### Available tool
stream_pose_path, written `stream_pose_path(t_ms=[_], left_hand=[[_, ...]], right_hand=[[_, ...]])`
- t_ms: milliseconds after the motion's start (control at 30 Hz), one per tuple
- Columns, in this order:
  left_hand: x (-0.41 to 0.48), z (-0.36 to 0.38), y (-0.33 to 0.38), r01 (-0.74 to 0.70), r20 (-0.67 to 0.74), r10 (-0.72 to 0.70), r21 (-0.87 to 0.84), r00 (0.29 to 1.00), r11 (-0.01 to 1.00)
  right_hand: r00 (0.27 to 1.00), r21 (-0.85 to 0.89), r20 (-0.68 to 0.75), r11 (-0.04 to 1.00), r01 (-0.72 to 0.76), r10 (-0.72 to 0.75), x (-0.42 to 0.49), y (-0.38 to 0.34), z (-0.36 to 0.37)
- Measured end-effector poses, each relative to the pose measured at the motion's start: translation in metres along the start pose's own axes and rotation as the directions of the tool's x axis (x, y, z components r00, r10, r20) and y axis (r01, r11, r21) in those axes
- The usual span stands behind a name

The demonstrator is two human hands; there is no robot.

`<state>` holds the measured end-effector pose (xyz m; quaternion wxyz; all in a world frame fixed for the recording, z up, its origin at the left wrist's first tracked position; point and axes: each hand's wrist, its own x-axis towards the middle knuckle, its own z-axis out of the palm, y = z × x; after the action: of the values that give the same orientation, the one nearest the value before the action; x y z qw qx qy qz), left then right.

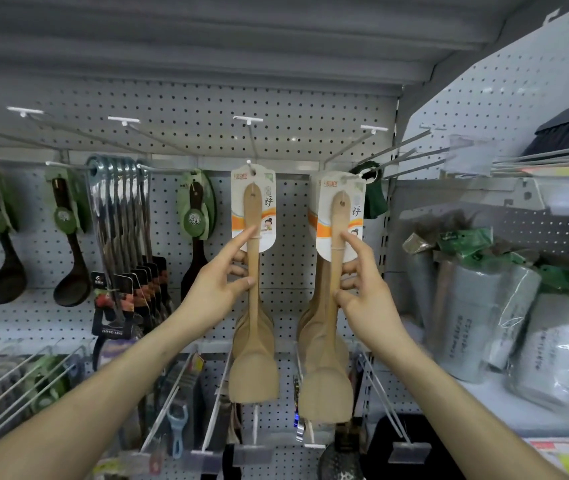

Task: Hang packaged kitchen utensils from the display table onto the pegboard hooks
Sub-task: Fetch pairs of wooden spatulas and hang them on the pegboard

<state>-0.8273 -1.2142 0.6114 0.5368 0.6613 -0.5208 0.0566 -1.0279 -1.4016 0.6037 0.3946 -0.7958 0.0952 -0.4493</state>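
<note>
Wooden spatula packs point(253, 372) in two bunches, side by side before pegboard point(189, 112). Left bunch point(254, 323) hung by card hole on hook point(248, 163), handle pinched by left hand point(217, 285), index finger straight up card. Right bunch point(328, 393) gripped at handle by right hand point(366, 289); hooked or not, cannot tell.

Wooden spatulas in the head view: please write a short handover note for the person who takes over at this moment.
Left hand: fingers grip the left bundle of carded wooden spatulas, card hole at the tip of a pegboard hook.
Right hand: fingers grip the right bundle of carded wooden spatulas; if its card is hooked, I cannot tell.
Done: both bundles at hook height.
Left: push both fully on, release.
</note>
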Motion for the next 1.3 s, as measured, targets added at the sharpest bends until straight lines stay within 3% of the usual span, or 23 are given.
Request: stream_pose_path(t_ms=[333,867,1033,1133,1300], left_hand=[[0.025,0.006,-0.028,-0.007,-0.052,0.007,-0.005,0.999,1.000],[0.029,0.009,-0.055,-0.040,-0.058,0.039,-0.025,0.998,0.999],[0.001,0.004,-0.054,0.015,-0.014,-0.014,0.088,1.000,0.996],[-0.031,-0.006,-0.045,0.082,-0.052,-0.073,0.189,0.996,0.979],[-0.106,-0.033,-0.010,0.202,-0.169,-0.138,0.458,0.976,0.866]], right_hand=[[0.998,0.017,-0.068,1.000,-0.002,0.003,0.036,0.033,0.023],[0.979,-0.096,-0.206,0.995,-0.017,-0.003,0.036,0.048,0.028],[0.965,-0.195,-0.254,0.981,0.016,-0.066,0.011,0.045,0.024],[0.976,-0.203,-0.181,0.975,0.087,-0.125,0.000,0.033,0.041],[0.956,-0.190,0.190,0.947,0.259,-0.224,-0.032,-0.004,0.094]])
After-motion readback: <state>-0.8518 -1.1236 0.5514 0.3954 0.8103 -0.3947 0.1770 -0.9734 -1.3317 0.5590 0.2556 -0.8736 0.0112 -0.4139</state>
